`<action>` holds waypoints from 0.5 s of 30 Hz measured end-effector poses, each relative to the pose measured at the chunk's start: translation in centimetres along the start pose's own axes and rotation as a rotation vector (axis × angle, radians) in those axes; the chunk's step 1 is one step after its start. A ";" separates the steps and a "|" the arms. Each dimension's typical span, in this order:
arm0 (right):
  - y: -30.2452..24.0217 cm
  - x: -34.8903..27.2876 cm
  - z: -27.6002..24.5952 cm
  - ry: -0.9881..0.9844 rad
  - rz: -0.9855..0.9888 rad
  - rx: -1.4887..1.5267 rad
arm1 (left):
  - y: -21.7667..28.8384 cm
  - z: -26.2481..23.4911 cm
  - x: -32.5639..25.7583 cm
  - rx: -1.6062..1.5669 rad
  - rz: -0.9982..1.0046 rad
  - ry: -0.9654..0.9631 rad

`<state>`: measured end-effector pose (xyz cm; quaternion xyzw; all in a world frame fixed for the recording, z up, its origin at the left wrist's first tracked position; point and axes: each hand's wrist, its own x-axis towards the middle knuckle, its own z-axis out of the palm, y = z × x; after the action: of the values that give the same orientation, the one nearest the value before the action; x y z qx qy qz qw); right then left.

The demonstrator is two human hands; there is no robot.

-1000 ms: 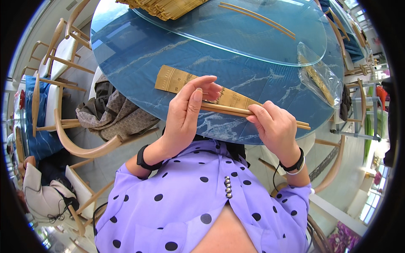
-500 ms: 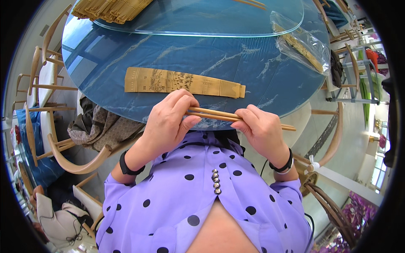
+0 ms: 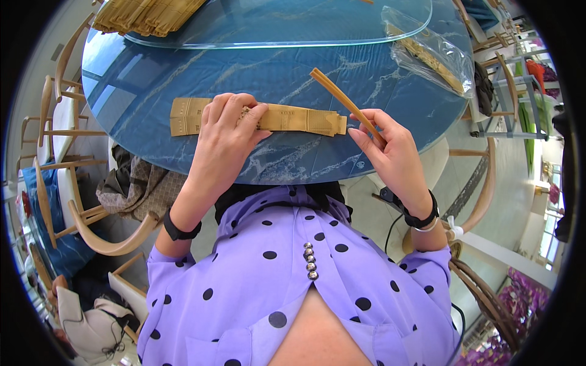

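Observation:
A pair of wooden chopsticks [image 3: 337, 93] is pinched near one end in my right hand [image 3: 395, 149], the free ends tilted up and to the left over the table. My left hand [image 3: 224, 139] lies across a small stack of brown paper chopstick sleeves [image 3: 299, 119], its fingers and thumb curled round the middle of the top one. The sleeves lie flat and slightly fanned at their right end, with dark print partly covered by my fingers. The right fingertips are just beyond that end, apart from it.
The round blue marbled table [image 3: 293, 158] carries a glass turntable [image 3: 293, 44]. A pile of filled brown sleeves [image 3: 146, 15] sits at the far left, and a clear plastic bag [image 3: 430, 58] with sleeves at the far right. Wooden chairs [image 3: 116, 241] surround the table, one holding a patterned bag [image 3: 143, 189].
My left hand has let go of the chopsticks and moved up and left onto the sleeves. My right hand has swung the chopsticks from level to pointing up and away.

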<state>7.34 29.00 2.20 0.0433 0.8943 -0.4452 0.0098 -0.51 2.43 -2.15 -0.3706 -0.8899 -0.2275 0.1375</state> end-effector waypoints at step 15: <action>-1.5 0.8 1.4 -0.300 0.137 0.440 | 2.8 0.7 0.0 -0.138 0.207 -0.042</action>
<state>6.34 27.05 2.52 0.0382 0.7598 -0.6283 0.1626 1.47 4.56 -1.87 -0.4738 -0.8318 -0.2650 0.1157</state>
